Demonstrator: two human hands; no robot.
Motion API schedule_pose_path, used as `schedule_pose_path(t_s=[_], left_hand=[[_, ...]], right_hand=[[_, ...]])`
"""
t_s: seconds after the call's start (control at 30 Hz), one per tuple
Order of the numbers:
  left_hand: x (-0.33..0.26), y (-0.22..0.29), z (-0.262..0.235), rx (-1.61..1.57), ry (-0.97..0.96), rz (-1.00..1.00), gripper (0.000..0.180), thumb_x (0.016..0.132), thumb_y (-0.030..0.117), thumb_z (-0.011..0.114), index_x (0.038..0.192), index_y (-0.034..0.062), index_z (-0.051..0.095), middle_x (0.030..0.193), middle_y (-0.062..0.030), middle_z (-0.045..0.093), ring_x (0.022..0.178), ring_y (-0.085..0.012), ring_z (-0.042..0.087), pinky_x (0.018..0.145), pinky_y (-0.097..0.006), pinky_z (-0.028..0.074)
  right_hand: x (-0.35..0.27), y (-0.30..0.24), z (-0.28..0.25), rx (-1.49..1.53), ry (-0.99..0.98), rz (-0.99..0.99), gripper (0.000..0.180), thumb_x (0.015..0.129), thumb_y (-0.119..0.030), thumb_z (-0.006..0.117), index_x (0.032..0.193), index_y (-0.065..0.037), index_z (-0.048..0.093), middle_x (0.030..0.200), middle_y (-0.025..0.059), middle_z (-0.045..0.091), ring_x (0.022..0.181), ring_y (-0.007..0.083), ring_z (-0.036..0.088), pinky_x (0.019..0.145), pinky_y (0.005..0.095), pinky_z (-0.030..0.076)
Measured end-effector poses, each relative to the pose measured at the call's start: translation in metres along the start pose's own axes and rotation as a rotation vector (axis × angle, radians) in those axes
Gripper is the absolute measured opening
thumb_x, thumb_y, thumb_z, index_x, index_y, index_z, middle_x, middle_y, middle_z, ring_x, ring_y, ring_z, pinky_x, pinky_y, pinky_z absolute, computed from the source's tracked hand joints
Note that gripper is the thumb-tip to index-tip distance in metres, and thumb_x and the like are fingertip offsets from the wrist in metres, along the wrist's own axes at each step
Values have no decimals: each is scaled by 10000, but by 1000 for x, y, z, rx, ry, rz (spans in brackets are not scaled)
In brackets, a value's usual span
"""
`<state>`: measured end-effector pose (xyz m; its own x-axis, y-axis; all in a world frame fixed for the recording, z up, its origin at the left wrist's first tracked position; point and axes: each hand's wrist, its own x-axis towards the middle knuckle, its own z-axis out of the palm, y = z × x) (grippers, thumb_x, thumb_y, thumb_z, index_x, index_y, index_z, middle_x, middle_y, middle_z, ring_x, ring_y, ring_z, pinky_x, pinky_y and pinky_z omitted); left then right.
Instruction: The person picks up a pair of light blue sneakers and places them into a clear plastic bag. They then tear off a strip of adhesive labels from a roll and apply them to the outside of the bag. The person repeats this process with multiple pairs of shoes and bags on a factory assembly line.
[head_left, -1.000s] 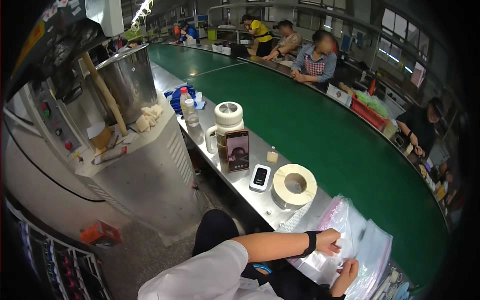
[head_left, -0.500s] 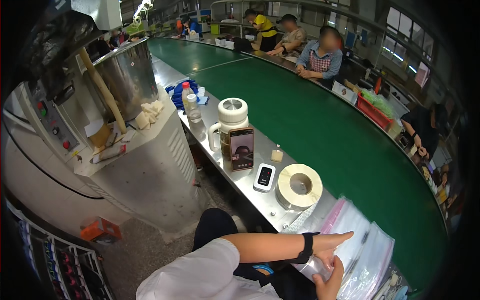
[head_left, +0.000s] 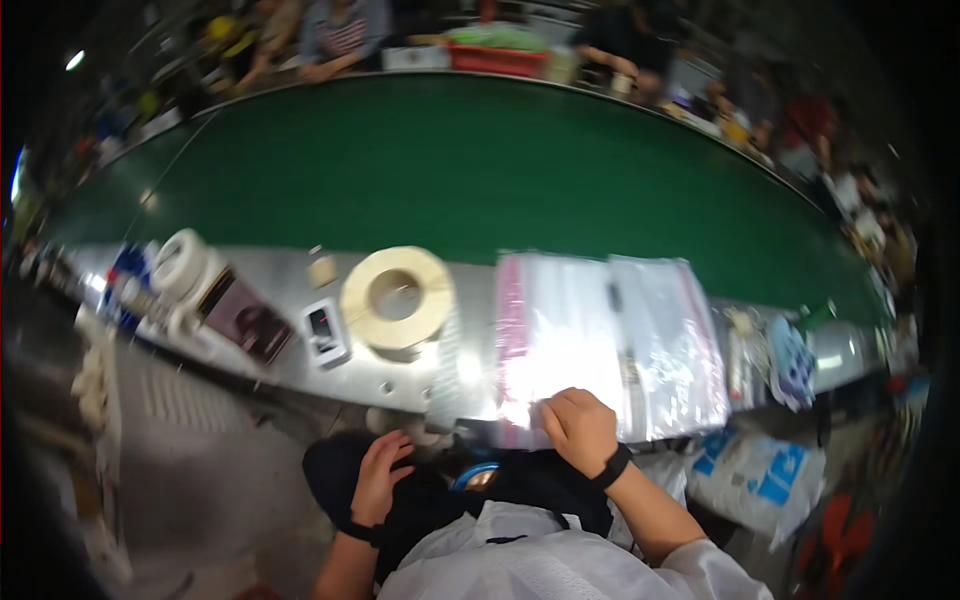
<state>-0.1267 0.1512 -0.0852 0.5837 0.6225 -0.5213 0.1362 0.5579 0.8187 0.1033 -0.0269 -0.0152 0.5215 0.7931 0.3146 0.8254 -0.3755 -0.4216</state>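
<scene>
My left hand (head_left: 380, 476) hangs above my lap, short of the table's front edge, with its fingers apart and nothing seen in them. My right hand (head_left: 581, 430) lies at the near edge of a stack of clear plastic bags (head_left: 570, 310) with pink edge strips. Its fingers are curled in and the thumb lies along them; whether they pinch a bag is hidden. A second pile of clear bags (head_left: 668, 330) overlaps the stack on its right. To the left stands a roll of cream labels (head_left: 427, 305), its strip trailing toward the table's front edge.
On the metal ledge (head_left: 285, 370) lie a white handheld device (head_left: 326, 333), a phone (head_left: 245, 315) leaning on a white mug-like bottle (head_left: 185, 265), and a small cream item (head_left: 322, 270). A green conveyor belt (head_left: 420, 165) runs behind. People work across it near a red basket (head_left: 497, 60).
My view has swung right and down. My left hand has drawn back from the bags to above my lap. The clear plastic piece between my hands is no longer seen.
</scene>
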Motion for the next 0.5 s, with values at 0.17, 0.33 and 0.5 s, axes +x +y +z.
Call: schedule_pose_path(t_s=[0.17, 0.33, 0.5], left_hand=[[34, -22, 19, 388, -160, 187, 367, 877, 214, 564, 1142, -36, 523, 1096, -122, 577, 992, -207, 557, 819, -305, 437], [38, -25, 29, 757, -207, 357, 199, 806, 148, 634, 835, -47, 605, 752, -114, 603, 740, -138, 573, 670, -284, 448], [10, 4, 48, 490, -383, 85, 126, 855, 104, 574, 848, -20, 588, 698, -22, 584, 611, -65, 522, 553, -216, 417]], right_hand=[[-9, 69, -51, 1122, 336, 877, 176, 891, -204, 510, 942, -53, 586, 845, 32, 605, 753, 154, 627, 636, 269, 491], [-80, 152, -87, 459, 675, 915, 117, 829, -132, 538, 786, -36, 591, 709, 39, 598, 613, 122, 564, 538, 231, 411], [-160, 194, -90, 195, 775, 1045, 106, 802, -91, 547, 758, 0, 577, 668, 61, 568, 578, 155, 509, 551, 292, 409]])
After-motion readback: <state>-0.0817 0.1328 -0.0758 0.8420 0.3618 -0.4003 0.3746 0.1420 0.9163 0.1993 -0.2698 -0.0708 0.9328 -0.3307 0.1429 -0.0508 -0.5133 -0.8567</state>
